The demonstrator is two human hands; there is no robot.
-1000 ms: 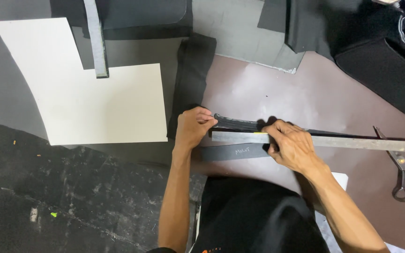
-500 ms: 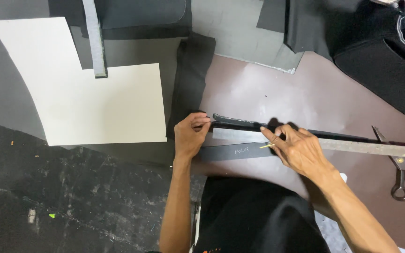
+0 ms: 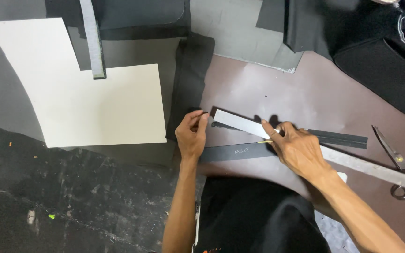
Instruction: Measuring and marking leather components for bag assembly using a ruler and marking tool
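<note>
My left hand (image 3: 191,132) pinches the left end of a thin black strip (image 3: 338,137) that runs to the right across the brown table (image 3: 268,89). My right hand (image 3: 296,149) presses on a long metal ruler (image 3: 371,167) and holds a small yellow marking stick (image 3: 265,141). The ruler lies at a slant over the thin strip, its left end raised near my left fingers. A wider dark strip (image 3: 233,152) with a light mark on it lies just below both hands.
A cream paper pattern (image 3: 76,100) lies to the left on dark material. Scissors (image 3: 397,164) rest at the right beside the ruler's far end. Black fabric pieces (image 3: 380,51) are piled at the top right. A grey strip (image 3: 92,40) lies across the pattern's notch.
The ruler has swung from level to a slant, its left end now higher. My right hand shifted left along it, and my left hand went from pressing flat to pinching the strip's end.
</note>
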